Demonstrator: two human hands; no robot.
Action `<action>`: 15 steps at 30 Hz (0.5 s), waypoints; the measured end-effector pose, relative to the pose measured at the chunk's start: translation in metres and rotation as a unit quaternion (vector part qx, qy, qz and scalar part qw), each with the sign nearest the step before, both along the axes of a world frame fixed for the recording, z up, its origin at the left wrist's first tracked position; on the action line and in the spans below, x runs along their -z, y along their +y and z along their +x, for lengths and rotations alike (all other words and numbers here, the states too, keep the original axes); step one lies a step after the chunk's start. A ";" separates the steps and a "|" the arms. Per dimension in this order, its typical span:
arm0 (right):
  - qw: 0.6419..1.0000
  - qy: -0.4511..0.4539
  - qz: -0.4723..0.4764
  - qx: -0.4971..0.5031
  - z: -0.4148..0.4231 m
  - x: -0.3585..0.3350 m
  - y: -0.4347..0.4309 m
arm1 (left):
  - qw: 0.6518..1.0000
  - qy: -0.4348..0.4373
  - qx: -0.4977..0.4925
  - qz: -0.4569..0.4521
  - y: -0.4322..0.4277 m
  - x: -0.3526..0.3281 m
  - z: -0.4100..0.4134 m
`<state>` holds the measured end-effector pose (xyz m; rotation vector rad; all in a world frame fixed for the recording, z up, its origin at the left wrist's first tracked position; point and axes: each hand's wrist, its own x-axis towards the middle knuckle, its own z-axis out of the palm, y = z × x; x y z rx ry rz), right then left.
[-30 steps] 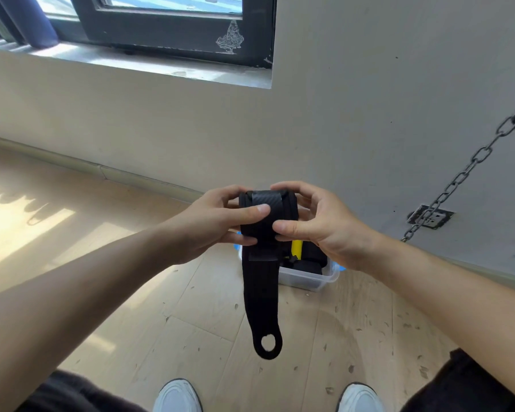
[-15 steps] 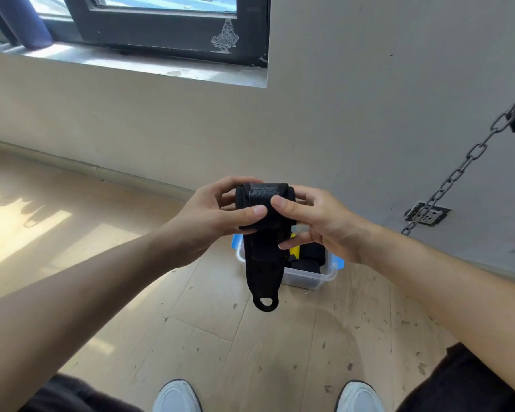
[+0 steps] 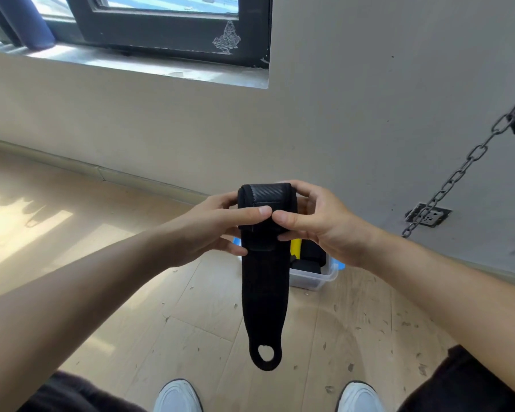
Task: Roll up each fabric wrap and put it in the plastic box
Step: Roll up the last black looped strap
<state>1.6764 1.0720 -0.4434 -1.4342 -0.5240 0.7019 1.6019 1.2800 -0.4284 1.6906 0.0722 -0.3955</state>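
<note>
I hold a black fabric wrap point(image 3: 265, 286) in front of me with both hands. Its upper end is rolled into a thick coil, and a long tail with a thumb loop hangs straight down. My left hand point(image 3: 211, 230) grips the coil from the left, thumb across its front. My right hand point(image 3: 318, 224) grips it from the right, thumb meeting the left one. Behind and below the wrap, a clear plastic box point(image 3: 321, 278) sits on the floor by the wall, holding dark rolled items and something yellow; the wrap hides its left part.
A pale wooden floor point(image 3: 191, 322) with small debris lies below. My two white shoes point(image 3: 177, 395) show at the bottom edge. A metal chain point(image 3: 458, 173) hangs at the right near a wall socket point(image 3: 428, 215). A dark window frame point(image 3: 167, 34) sits above a sill.
Half a second ago the hanging tail was short; now it hangs much longer again, about as long as a second ago. Both hands stay on the coil.
</note>
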 end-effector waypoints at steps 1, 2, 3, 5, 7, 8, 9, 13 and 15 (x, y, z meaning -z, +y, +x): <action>1.000 -0.004 0.000 -0.001 0.000 0.001 0.000 | 1.000 -0.006 -0.007 -0.009 0.000 0.001 0.001; 1.000 -0.004 0.000 -0.004 0.001 0.001 0.001 | 1.000 -0.012 -0.013 -0.023 0.000 0.001 0.001; 1.000 -0.002 0.000 -0.005 0.001 0.001 0.000 | 0.999 -0.017 -0.017 -0.039 0.001 0.002 0.001; 1.000 0.004 -0.004 -0.005 0.002 0.000 0.000 | 0.998 -0.028 -0.018 -0.058 0.001 0.003 0.002; 1.000 0.005 -0.020 -0.008 0.002 -0.001 -0.001 | 0.997 -0.037 -0.025 -0.068 0.001 0.003 0.002; 0.999 0.008 -0.034 -0.012 0.002 -0.002 -0.001 | 0.996 -0.043 -0.029 -0.075 0.000 0.002 0.002; 0.999 0.015 -0.049 -0.017 0.002 -0.003 -0.001 | 0.995 -0.050 -0.035 -0.083 0.000 0.002 0.003; 0.995 0.033 -0.085 -0.027 0.002 -0.005 0.000 | 0.992 -0.075 -0.049 -0.092 0.001 0.004 0.005; 0.995 0.031 -0.087 -0.024 0.002 -0.006 0.001 | 0.993 -0.076 -0.039 -0.083 0.001 0.007 0.005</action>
